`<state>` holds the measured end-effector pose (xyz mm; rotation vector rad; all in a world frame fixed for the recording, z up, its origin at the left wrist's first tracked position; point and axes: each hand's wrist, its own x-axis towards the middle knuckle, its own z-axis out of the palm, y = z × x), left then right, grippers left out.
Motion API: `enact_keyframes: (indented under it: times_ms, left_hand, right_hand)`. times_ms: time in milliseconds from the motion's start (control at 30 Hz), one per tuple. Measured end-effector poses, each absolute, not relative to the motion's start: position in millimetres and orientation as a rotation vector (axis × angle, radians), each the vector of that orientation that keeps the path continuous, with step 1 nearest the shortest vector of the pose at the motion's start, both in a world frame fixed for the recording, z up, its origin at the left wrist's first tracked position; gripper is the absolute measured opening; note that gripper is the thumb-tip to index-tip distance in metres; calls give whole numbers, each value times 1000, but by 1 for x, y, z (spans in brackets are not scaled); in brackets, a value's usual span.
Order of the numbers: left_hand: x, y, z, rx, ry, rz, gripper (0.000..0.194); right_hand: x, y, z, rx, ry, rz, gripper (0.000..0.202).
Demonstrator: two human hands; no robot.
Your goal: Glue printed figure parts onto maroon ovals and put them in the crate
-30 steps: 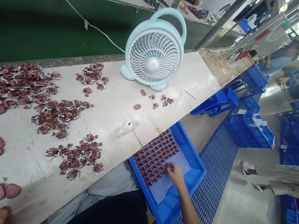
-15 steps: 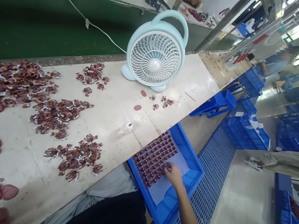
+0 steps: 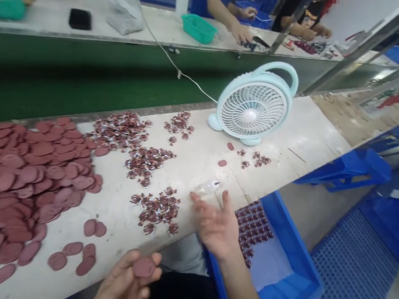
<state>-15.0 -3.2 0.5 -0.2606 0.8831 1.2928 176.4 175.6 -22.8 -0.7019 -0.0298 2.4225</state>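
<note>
Disc (image 3: 143, 267) pinched in my left hand (image 3: 125, 284), fingers narrow around it, just off the table (image 3: 116, 251) edge. My right hand (image 3: 218, 225) is wide, palm up, fingers spread near the bottle (image 3: 209, 187); can't tell if they touch. Big disc pile (image 3: 22, 180) at left, small parts (image 3: 158, 210) between it and my right hand. 2 loose discs (image 3: 222, 163) before the fan (image 3: 252, 110). Blue crate (image 3: 281, 278) below right, rows of pieces (image 3: 253, 225) inside.

Right hand (image 3: 219, 228) out of the bin (image 3: 305, 281).
</note>
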Motion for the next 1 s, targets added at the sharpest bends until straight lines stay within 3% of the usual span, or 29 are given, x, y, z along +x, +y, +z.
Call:
enact_keyframes:
  times_ms: [100,200,400,533,767,1000]
  left_hand:
    - [-12,-2,0,-217,807,1289,30]
    - [-12,0,0,-240,805,1320,31]
    - [-8,7,-1,-246,922,1397,33]
    - [-10,13,2,-237,956,1392,35]
    - [-16,9,-6,-207,971,1436,23]
    - [-16,1,-12,-114,847,1441,44]
  right_hand:
    - [158,203,-21,-583,53,2409,46]
    - [150,197,-15,-634,-74,2398,33]
    - [141,127,6,-928,-654,2163,42]
    - [135,107,1,-966,-778,2138,46]
    - [128,99,5,-948,-921,1986,40]
    - [123,82,-2,-855,-1179,1794,27]
